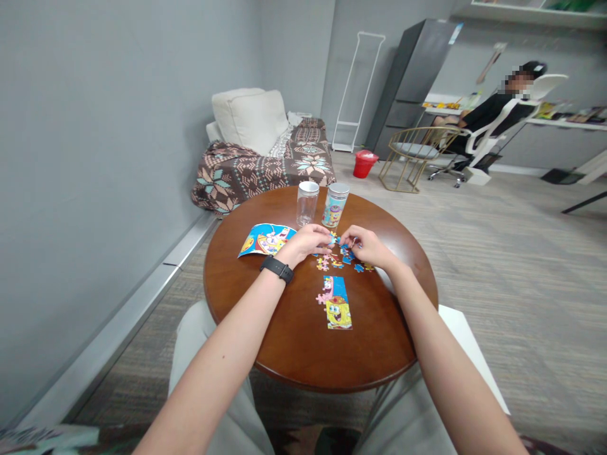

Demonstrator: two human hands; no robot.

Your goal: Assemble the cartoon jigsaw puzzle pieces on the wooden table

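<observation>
My left hand (pixel 309 242), with a black band on its wrist, reaches over loose puzzle pieces (pixel 324 262); its fingers are slightly bent and apart, the tips at the pieces. Facing it, my right hand (pixel 367 246) has its fingers pinched at a small puzzle piece, mostly hidden by the fingers. Closer to me lies a partly joined puzzle section (pixel 338 309) with a yellow and a pink cartoon character. A curled picture sheet (pixel 266 240) rests left of my left hand. Beyond the hands stand a clear jar (pixel 307 205) and a printed canister (pixel 334 207), both with lids.
Everything lies on a round brown table (pixel 303 360). Behind it is a sofa with a patterned cover (pixel 265 174). A red bin (pixel 365 164), a gold wire chair (pixel 417 155) and a fridge (pixel 408 76) stand farther back. A person (pixel 497 110) sits in a white office chair at right.
</observation>
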